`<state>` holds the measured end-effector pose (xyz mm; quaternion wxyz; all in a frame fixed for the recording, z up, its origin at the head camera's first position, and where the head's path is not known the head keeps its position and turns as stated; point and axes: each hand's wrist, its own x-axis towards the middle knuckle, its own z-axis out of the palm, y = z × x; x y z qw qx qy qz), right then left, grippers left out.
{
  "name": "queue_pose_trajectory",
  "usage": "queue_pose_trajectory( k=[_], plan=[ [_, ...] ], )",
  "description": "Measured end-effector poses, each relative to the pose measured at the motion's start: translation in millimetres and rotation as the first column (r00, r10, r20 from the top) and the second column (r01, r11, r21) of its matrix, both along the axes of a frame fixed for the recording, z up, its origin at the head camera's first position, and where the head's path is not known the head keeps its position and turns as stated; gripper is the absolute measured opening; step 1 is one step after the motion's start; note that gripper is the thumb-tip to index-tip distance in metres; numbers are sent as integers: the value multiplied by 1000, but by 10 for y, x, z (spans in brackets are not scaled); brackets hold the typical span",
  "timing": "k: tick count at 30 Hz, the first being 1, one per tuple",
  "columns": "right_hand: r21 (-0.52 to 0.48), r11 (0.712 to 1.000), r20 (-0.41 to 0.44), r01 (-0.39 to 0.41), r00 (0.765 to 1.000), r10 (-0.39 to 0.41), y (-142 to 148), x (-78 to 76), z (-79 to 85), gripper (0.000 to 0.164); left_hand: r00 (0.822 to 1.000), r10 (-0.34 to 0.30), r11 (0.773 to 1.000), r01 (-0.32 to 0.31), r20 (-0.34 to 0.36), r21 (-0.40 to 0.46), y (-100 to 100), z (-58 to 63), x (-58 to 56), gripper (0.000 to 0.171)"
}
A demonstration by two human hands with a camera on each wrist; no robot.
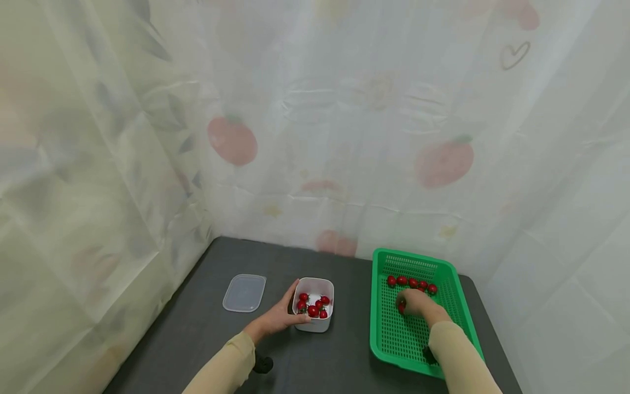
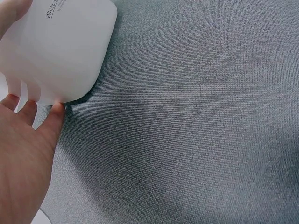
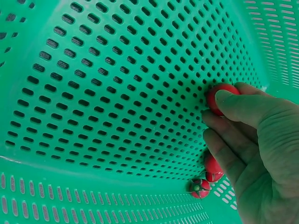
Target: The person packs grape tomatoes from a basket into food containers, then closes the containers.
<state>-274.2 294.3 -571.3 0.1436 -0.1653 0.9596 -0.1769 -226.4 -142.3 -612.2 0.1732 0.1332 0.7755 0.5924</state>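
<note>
A white plastic container (image 1: 315, 325) with several cherry tomatoes (image 1: 313, 311) inside stands upright on the dark table. My left hand (image 1: 278, 316) grips it from the left, thumb along the near side and fingers round the far side. In the left wrist view, fingertips press the wall of the container (image 2: 70, 51), which bears printed lettering. Inside the green basket (image 1: 375, 312), my right hand (image 1: 418, 303) pinches one cherry tomato (image 3: 220, 97) between thumb and fingers, close to the perforated floor. More cherry tomatoes (image 3: 200, 188) lie in the basket beyond that hand.
A translucent lid (image 1: 244, 293) lies flat on the grey-black table (image 1: 339, 355), left of the container. A printed curtain (image 1: 315, 137) hangs behind the table and along both sides. The basket's raised rim surrounds the right hand.
</note>
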Motion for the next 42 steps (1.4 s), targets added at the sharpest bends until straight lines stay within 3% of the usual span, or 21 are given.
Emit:
queue_pose_trajectory(
  k=[9,17,26,42],
  plan=[
    [-25,999,-74,-47,996,45,-29,38,113,22,1000,8,1000,-8,-5,-18,-15,-25,-14,113],
    [-75,994,-123,-73,990,63,-71,11,235,35,1000,-2,1000,2,-1,-10,-25,-44,-7,111],
    [-149,986,-137,-79,989,59,-154,-53,341,34,1000,1,1000,-1,-8,-7,-30,-56,-25,110],
    [-169,959,-220,-227,957,188,-506,-55,675,29,1000,-14,1000,14,-8,9,-16,-73,-47,110]
  ],
)
